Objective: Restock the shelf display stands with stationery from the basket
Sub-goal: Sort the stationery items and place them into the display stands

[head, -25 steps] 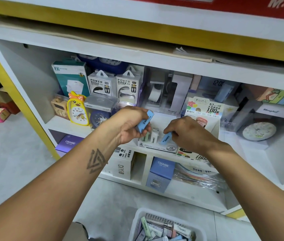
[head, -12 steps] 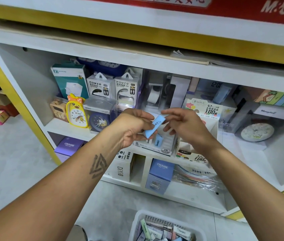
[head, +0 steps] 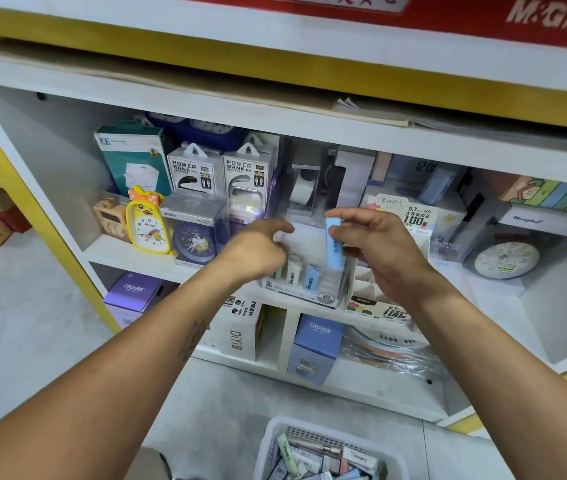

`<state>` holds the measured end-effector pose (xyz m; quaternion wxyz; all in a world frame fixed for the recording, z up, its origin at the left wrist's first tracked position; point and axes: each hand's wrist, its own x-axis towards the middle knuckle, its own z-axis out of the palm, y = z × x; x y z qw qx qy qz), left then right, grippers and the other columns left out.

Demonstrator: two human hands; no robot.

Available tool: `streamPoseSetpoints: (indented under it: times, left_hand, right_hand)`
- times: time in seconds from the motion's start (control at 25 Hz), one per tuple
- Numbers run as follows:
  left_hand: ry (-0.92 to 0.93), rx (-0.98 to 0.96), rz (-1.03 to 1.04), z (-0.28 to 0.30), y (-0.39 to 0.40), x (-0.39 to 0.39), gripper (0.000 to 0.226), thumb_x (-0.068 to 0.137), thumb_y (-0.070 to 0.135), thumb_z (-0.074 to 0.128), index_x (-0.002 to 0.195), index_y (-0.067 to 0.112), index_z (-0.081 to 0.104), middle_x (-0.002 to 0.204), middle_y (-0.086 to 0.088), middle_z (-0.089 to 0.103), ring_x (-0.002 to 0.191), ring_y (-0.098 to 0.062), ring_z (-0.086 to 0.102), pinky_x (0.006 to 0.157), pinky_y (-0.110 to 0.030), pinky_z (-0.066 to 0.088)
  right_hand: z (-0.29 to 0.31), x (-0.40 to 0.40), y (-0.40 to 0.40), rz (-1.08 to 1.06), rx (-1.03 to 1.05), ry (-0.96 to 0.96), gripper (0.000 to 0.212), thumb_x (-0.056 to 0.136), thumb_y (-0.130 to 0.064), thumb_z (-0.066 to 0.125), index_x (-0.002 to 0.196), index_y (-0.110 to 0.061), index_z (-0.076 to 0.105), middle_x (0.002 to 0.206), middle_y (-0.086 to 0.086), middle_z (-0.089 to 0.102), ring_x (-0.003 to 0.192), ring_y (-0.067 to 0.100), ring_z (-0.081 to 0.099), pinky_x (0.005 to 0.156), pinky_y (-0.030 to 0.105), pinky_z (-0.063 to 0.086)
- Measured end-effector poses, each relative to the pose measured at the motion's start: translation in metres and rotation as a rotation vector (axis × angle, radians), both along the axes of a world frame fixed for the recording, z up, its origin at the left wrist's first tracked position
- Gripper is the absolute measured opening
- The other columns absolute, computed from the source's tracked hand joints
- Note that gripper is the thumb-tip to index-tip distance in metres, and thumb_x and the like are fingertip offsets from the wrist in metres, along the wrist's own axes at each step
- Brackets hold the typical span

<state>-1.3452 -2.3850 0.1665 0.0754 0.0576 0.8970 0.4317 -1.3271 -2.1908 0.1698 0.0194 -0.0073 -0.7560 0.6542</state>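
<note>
My right hand (head: 379,244) pinches a light blue eraser (head: 332,244) upright between thumb and fingers, just above the clear eraser display stand (head: 323,296) on the middle shelf. Inside the stand, a blue eraser (head: 311,277) and a white one (head: 294,270) stand on end. My left hand (head: 258,251) hovers at the stand's left side, blurred, its fingers loosely bent and holding nothing. The white basket (head: 275,431) with several packed erasers sits on the floor below.
A pencil-lead display box (head: 410,216) stands right of the eraser stand. Power bank boxes (head: 195,171), a yellow duck clock (head: 147,223) and a blue clock (head: 195,240) fill the shelf's left. CRUHRE boxes (head: 316,344) sit on the lower shelf.
The blue eraser has passed from my left hand to my right hand. My left hand let go and dropped slightly toward the stand's left side.
</note>
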Motion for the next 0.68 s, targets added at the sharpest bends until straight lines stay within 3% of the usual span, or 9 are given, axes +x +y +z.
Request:
streamPoseSetpoints:
  times: [0.04,0.08,0.16,0.24,0.32,0.4,0.44,0.52,0.68]
  left_hand:
    - [-0.022,-0.117,-0.084,-0.004,0.000,0.002,0.049,0.094,0.007,0.047,0.137,0.029,0.053,0.131,0.005,0.051,0.086,-0.018,0.066,0.057,-0.014,0.046]
    - [-0.035,-0.213,-0.159,-0.007,0.001,0.004,0.056,0.093,0.006,0.047,0.143,0.031,0.046,0.141,0.004,0.047,0.100,-0.020,0.065,0.061,-0.011,0.045]
    - [-0.025,-0.319,-0.251,-0.011,0.003,0.007,0.064,0.092,0.004,0.047,0.150,0.028,0.036,0.156,0.002,0.034,0.132,-0.021,0.048,0.086,-0.014,0.042]
    - [0.006,-0.392,-0.276,-0.010,0.003,0.007,0.062,0.093,0.006,0.048,0.151,0.024,0.035,0.159,0.000,0.028,0.143,-0.020,0.033,0.105,-0.021,0.033]
    - [0.027,-0.447,-0.288,-0.009,0.002,0.007,0.059,0.094,0.009,0.050,0.151,0.022,0.037,0.158,-0.001,0.029,0.144,-0.020,0.031,0.110,-0.022,0.027]
    - [0.026,-0.474,-0.297,-0.010,0.003,0.007,0.059,0.094,0.011,0.050,0.150,0.022,0.038,0.158,-0.001,0.028,0.144,-0.020,0.031,0.111,-0.023,0.027]
    - [0.027,-0.482,-0.301,-0.011,0.003,0.007,0.059,0.094,0.011,0.050,0.150,0.023,0.037,0.159,0.000,0.027,0.144,-0.020,0.030,0.111,-0.024,0.028]
    - [0.055,-0.509,-0.308,-0.013,0.002,0.007,0.062,0.093,0.011,0.050,0.151,0.025,0.036,0.162,0.002,0.021,0.146,-0.019,0.028,0.111,-0.025,0.029]
    - [0.200,-0.564,-0.377,-0.016,-0.002,0.010,0.065,0.089,0.008,0.047,0.151,0.027,0.035,0.164,0.006,0.016,0.148,-0.013,0.020,0.113,-0.025,0.026]
  right_hand:
    - [0.000,0.000,0.000,0.005,0.013,0.003,0.024,0.093,-0.004,0.065,0.110,-0.017,0.074,0.088,0.005,0.065,0.080,0.017,0.063,0.081,0.038,0.059]
    - [0.001,0.000,0.001,0.017,0.047,0.012,0.024,0.096,-0.006,0.061,0.114,-0.020,0.072,0.094,0.005,0.061,0.079,0.019,0.063,0.078,0.040,0.061]
    - [0.001,0.000,0.005,0.009,0.236,0.061,0.020,0.096,-0.010,0.063,0.113,-0.021,0.063,0.101,0.008,0.058,0.069,0.021,0.066,0.058,0.033,0.059]
    - [-0.002,-0.001,0.009,-0.067,0.506,0.145,0.016,0.089,-0.014,0.073,0.098,-0.020,0.061,0.093,0.006,0.062,0.061,0.020,0.068,0.048,0.026,0.052]
    - [-0.009,-0.004,0.011,-0.076,0.687,0.219,0.010,0.087,-0.015,0.075,0.088,-0.021,0.067,0.086,0.003,0.068,0.068,0.022,0.070,0.062,0.028,0.057]
    - [-0.015,-0.004,0.011,0.019,0.786,0.242,0.014,0.092,-0.010,0.065,0.102,-0.019,0.070,0.096,0.006,0.071,0.081,0.021,0.071,0.083,0.021,0.054]
    - [-0.018,-0.004,0.011,0.075,0.793,0.220,0.021,0.095,-0.008,0.060,0.111,-0.021,0.065,0.101,0.008,0.070,0.083,0.019,0.071,0.083,0.025,0.056]
    - [-0.023,-0.004,0.008,0.137,0.818,0.207,0.023,0.094,-0.009,0.061,0.107,-0.026,0.054,0.096,0.008,0.066,0.080,0.018,0.070,0.074,0.039,0.059]
    - [-0.030,-0.009,0.004,0.083,0.885,0.297,0.016,0.088,-0.010,0.071,0.103,-0.016,0.072,0.088,0.000,0.069,0.081,0.021,0.069,0.077,0.031,0.055]
